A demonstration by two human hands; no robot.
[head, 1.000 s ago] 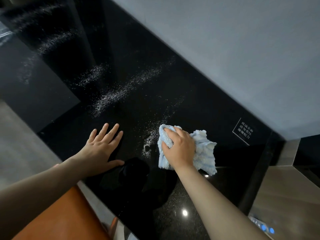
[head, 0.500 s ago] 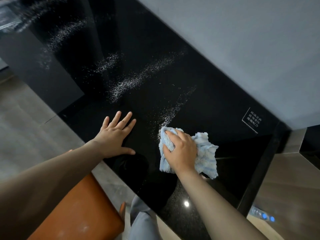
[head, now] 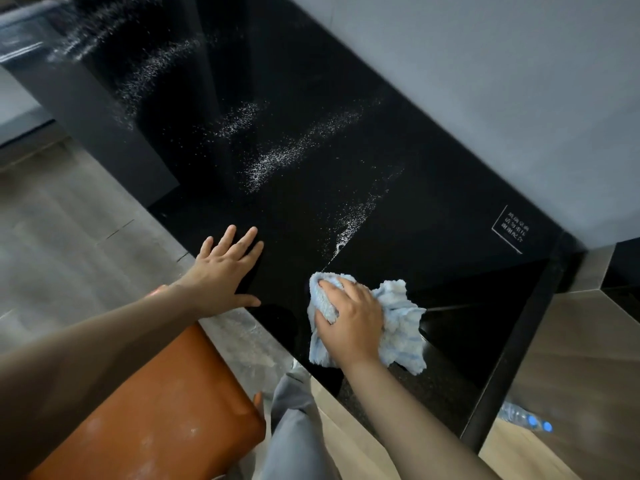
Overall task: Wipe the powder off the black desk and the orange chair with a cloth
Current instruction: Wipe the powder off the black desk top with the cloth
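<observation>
Moved: cloth (head: 401, 327) and right hand (head: 349, 323) now lie closer to the near edge of the bench (head: 433, 209), with a thin line of powder (head: 341, 244) left ahead of them.
Bench: black, glossy.
Orange chair (head: 166, 410): below the bench's near edge, pale dusting on the seat.
Powder: white streaks across the bench's middle and far end.
Cloth: light blue, crumpled, on the bench; right fingers curled over it, holding it.
Left hand (head: 225, 275): flat at the bench's near edge, fingers spread wide.

Right hand (head: 349, 323) gripping blue cloth (head: 398, 327) on powdered black desk (head: 433, 237), left hand (head: 221, 271) flat
</observation>
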